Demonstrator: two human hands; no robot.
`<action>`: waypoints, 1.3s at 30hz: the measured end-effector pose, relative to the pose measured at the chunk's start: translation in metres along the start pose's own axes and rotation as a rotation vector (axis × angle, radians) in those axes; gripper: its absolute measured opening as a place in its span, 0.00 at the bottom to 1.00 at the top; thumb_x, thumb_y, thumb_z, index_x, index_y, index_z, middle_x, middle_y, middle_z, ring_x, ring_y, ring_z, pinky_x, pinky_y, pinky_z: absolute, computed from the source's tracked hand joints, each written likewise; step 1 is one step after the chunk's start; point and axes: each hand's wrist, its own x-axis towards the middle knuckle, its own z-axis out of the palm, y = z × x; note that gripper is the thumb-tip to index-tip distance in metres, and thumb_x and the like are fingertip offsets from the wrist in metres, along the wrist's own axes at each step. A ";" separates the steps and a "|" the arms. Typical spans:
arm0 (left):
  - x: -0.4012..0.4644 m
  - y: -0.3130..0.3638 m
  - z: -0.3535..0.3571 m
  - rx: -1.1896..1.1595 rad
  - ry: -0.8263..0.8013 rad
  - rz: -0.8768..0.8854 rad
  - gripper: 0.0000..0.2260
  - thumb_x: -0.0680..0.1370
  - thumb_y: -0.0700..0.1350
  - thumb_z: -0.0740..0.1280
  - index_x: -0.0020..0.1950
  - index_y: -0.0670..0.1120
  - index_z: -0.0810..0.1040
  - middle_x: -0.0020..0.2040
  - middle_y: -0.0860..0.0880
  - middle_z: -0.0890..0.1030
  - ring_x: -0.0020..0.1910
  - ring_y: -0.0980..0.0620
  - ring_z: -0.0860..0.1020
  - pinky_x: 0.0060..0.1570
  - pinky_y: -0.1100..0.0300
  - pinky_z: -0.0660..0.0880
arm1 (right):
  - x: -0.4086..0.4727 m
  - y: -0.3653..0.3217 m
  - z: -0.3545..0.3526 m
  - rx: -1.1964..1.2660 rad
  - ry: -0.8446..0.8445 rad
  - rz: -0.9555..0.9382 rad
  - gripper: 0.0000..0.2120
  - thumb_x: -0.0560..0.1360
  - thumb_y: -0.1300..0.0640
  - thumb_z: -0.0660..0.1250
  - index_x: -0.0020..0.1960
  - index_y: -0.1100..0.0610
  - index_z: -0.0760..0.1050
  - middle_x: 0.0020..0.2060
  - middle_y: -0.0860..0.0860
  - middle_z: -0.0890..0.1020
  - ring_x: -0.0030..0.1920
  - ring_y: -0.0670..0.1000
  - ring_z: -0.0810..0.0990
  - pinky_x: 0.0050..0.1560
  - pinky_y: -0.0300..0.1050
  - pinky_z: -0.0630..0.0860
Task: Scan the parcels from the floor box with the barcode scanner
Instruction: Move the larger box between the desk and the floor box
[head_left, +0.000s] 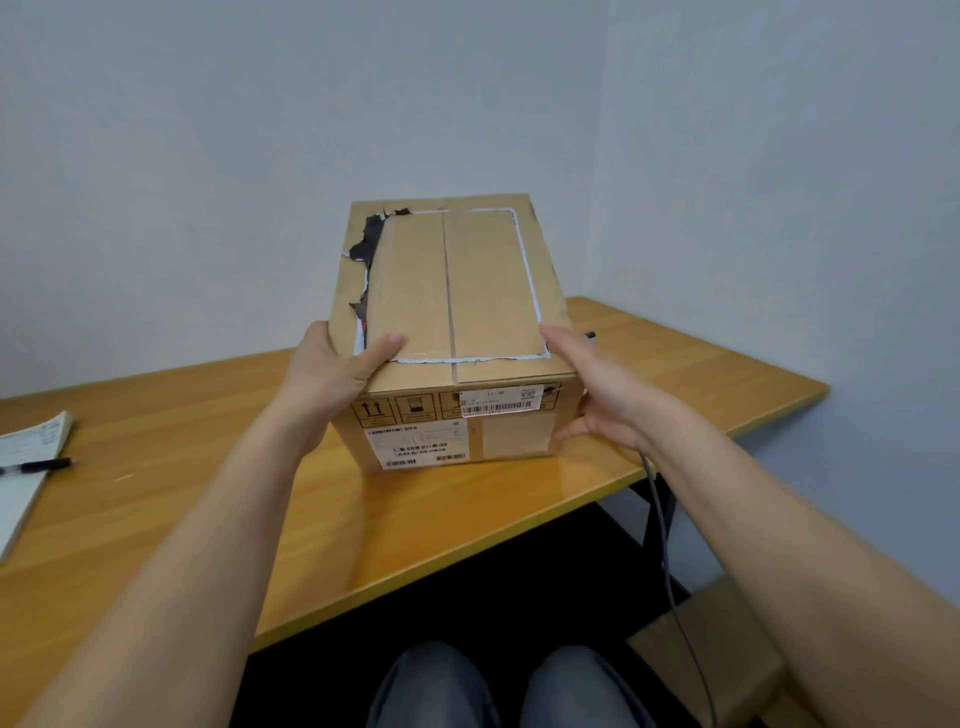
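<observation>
A brown cardboard parcel (452, 291) stands on the wooden table (208, 519), its taped top torn along the left edge. White barcode labels (415, 441) cover its near face. My left hand (337, 369) grips the parcel's near left corner, thumb on top. At the near right corner my right hand (597, 389) holds the side. A small dark part of the barcode scanner (589, 335) peeks out behind the parcel's right side; its grey cable (670, 561) hangs off the table edge. A corner of the floor box (727, 649) shows at lower right.
A notebook (26, 467) with a black pen (36, 466) on it lies at the table's left edge. Grey walls meet in a corner behind the table. My knees (493, 686) are under the table's near edge.
</observation>
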 end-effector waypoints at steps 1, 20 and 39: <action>-0.003 0.000 -0.001 -0.002 -0.002 0.009 0.31 0.67 0.61 0.75 0.63 0.47 0.71 0.54 0.49 0.80 0.52 0.48 0.80 0.53 0.47 0.78 | -0.005 -0.001 0.000 0.007 0.004 -0.007 0.29 0.73 0.34 0.63 0.72 0.42 0.65 0.63 0.46 0.77 0.60 0.55 0.78 0.52 0.69 0.77; -0.073 0.095 0.065 -0.048 -0.143 0.405 0.31 0.68 0.59 0.75 0.65 0.49 0.70 0.56 0.52 0.78 0.53 0.52 0.79 0.52 0.51 0.79 | -0.133 -0.029 -0.077 0.182 0.311 -0.193 0.21 0.79 0.40 0.55 0.66 0.46 0.74 0.57 0.52 0.84 0.53 0.58 0.83 0.43 0.66 0.80; -0.076 0.103 0.202 -0.265 -0.308 0.234 0.21 0.73 0.58 0.71 0.60 0.50 0.69 0.55 0.51 0.79 0.52 0.52 0.79 0.51 0.53 0.79 | -0.116 -0.033 -0.172 0.153 0.987 -0.551 0.06 0.69 0.52 0.66 0.43 0.47 0.70 0.37 0.42 0.74 0.37 0.44 0.74 0.40 0.42 0.70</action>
